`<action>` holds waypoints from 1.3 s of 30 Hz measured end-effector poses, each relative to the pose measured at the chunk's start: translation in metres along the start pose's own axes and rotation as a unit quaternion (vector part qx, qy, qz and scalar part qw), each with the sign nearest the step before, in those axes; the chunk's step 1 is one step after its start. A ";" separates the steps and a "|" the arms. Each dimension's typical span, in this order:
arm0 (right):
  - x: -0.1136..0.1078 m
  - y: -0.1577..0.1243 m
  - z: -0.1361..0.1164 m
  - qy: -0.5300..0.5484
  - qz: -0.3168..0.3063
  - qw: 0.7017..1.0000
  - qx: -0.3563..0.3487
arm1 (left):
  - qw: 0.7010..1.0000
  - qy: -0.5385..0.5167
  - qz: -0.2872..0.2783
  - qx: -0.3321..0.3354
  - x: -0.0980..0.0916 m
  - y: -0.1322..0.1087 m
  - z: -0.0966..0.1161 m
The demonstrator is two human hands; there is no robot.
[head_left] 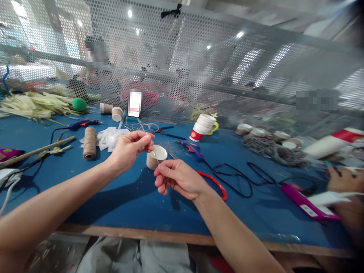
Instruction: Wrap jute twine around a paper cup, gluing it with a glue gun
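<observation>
Thin strand (155, 154) pinched at two points above a twine-wrapped paper cup (151, 162)
Just nearer than the cup, the right hand (176, 176) pinches the strand between thumb and forefinger, its other fingers curled; beyond the cup's left rim, the left hand (135, 147) pinches it likewise. The cup stands on the blue table (113, 212) — its visible side looks covered, so wrapping seems done, while the strand, apparently unattached, looks like the unfinished part. Left of the cup sits a twine spool (90, 143); right of it lies a glue gun (192, 148). Farther off are two more wrapped cups (106, 109) — and stacked red-and-white cups (196, 132), seemingly unwrapped.
</observation>
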State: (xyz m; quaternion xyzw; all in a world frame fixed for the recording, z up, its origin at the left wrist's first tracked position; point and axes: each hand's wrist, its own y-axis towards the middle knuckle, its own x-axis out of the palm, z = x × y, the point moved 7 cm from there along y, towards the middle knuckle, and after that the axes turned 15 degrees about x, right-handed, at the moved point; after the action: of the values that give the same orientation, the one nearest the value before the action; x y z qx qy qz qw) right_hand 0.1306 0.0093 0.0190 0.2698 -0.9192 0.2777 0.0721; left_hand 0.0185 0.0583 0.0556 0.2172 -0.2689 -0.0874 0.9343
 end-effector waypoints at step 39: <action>0.000 -0.007 -0.010 -0.044 0.064 0.991 -0.113 | 0.999 -0.025 0.040 0.014 -0.008 0.007 0.002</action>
State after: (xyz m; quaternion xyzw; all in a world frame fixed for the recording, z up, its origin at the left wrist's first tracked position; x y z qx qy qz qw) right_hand 0.1338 0.0098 0.0306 0.2126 -0.9623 0.1639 0.0441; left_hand 0.0111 0.0660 0.0560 0.2166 -0.3019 -0.0513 0.9270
